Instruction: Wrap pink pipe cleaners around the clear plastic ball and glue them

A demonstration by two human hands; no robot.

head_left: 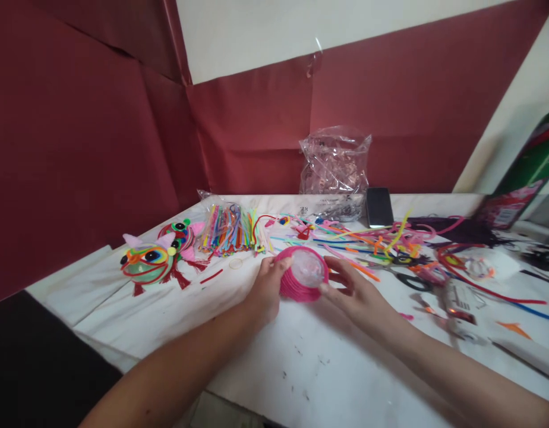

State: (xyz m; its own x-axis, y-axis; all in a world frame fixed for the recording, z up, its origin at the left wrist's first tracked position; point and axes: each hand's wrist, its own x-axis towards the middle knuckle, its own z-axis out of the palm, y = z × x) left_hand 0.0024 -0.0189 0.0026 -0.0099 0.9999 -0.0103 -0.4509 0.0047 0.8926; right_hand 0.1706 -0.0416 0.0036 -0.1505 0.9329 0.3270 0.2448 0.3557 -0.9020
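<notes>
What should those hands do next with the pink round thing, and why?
Perhaps turn the pink-wrapped plastic piece slightly to check around its side. The left hand and right hand already hold opposite edges, and this angle hides part of the pink coils.

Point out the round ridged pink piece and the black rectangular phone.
Round ridged pink piece [303, 272], head view: its clear centre.
Black rectangular phone [379, 207], head view: middle of its dark face.
</notes>
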